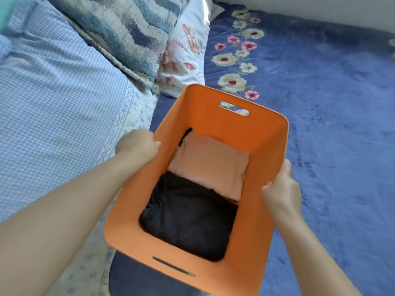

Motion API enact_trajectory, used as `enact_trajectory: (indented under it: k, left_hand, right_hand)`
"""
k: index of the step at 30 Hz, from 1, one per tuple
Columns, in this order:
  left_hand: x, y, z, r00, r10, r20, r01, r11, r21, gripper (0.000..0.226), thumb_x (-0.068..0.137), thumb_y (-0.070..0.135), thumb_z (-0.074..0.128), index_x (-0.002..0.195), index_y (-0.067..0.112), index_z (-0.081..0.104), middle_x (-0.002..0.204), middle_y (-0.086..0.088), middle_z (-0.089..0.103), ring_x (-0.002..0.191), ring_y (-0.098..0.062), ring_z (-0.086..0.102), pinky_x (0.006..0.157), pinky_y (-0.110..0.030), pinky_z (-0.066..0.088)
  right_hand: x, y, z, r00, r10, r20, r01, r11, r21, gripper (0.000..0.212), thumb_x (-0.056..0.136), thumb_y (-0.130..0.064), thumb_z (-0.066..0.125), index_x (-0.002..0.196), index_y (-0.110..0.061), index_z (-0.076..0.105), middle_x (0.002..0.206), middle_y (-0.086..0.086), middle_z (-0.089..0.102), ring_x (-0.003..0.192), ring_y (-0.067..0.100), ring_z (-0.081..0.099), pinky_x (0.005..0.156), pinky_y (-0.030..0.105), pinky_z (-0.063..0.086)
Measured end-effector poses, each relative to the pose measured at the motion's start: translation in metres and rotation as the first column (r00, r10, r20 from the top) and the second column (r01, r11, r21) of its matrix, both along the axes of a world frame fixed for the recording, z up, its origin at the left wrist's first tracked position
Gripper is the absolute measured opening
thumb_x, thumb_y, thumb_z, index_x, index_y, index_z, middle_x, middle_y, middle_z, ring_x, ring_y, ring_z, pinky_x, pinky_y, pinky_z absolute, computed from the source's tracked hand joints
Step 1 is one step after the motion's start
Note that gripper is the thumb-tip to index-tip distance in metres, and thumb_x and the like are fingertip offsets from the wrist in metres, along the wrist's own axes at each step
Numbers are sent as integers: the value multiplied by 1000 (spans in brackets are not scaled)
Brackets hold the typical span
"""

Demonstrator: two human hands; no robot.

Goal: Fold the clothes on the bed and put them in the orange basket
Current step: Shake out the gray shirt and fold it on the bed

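The orange basket (215, 122) stands on the bed in the middle of the head view, with a handle slot in its far wall and another in its near wall. Inside lie two folded garments: a peach one (210, 165) at the far end and a black one (190, 216) at the near end. My left hand (136, 146) grips the basket's left rim, fingers curled over the edge. My right hand (282, 189) grips the right rim, thumb on the inside.
A dark blue blanket with a flower pattern (331, 103) covers the bed to the right. A blue checked quilt (53, 103) lies on the left. A blue-and-cream wavy pillow (126, 28) and a white floral pillow (186, 56) sit behind the basket.
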State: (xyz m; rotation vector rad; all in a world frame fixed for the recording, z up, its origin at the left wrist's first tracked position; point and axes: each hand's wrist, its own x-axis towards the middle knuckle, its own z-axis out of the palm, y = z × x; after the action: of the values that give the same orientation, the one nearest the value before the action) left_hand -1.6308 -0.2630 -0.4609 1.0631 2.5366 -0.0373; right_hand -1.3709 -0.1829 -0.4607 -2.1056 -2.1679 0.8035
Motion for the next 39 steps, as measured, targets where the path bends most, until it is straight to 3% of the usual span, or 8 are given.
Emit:
enact_trajectory:
  k: [6,11,15,18,22,26,32,39]
  left_hand:
    - [4,-7,-2,998,43,-37,-40,996,80,30,97,27,43,84,1,52,99,-18,59,89,-31,54,67,-32,34]
    - [12,-9,-7,995,86,-52,-81,993,87,35,100,25,36,110,-5,51,107,-21,58,98,-34,55,68,-33,35]
    - [44,-5,12,985,101,-137,-107,994,-32,48,95,21,45,135,5,25,127,-16,45,114,-31,46,81,-37,41]
    - [79,14,46,959,-104,-263,103,995,-20,37,93,25,46,127,13,39,130,-10,41,122,-27,36,93,-35,37]
    - [138,49,101,926,-270,-265,272,962,-30,30,94,26,40,117,14,56,126,-8,47,122,-27,35,96,-35,34]
    - [230,87,164,894,-341,-290,362,932,19,28,92,22,46,116,11,56,124,-9,50,119,-27,41,90,-34,39]
    - [423,150,266,821,-458,-342,528,837,147,32,93,19,40,119,9,54,125,-12,49,119,-29,40,91,-36,38]
    - [634,197,376,717,-511,-474,680,661,316,31,93,28,44,117,13,58,125,-10,51,120,-29,42,92,-35,39]
  right_hand:
    - [-7,29,7,995,98,-18,-97,992,82,64,83,2,43,142,-16,27,65,5,44,72,29,46,55,30,30]
    - [-14,35,3,992,126,23,-128,988,88,64,83,1,42,143,-13,23,65,4,39,71,28,44,52,29,28]
    - [-5,28,0,984,175,22,-175,985,-2,72,89,-2,38,149,-18,-1,64,2,38,63,22,43,49,30,30]
    - [14,37,10,954,299,-25,-299,954,-27,65,97,-18,37,149,-23,-1,90,9,60,78,24,56,60,31,43]
    - [56,53,51,923,384,-32,-381,922,64,54,99,-28,37,148,-25,14,124,7,54,109,24,52,72,30,40]
    - [138,71,113,963,250,-102,-211,932,296,42,96,-21,43,138,-18,41,129,6,55,115,24,53,85,31,40]
    - [319,112,228,965,258,-41,-208,854,476,45,95,-19,41,140,-17,38,131,7,54,119,25,50,90,32,41]
    - [539,135,359,960,279,-10,-194,693,694,40,92,-22,43,128,-8,53,122,14,60,114,28,54,90,30,37]
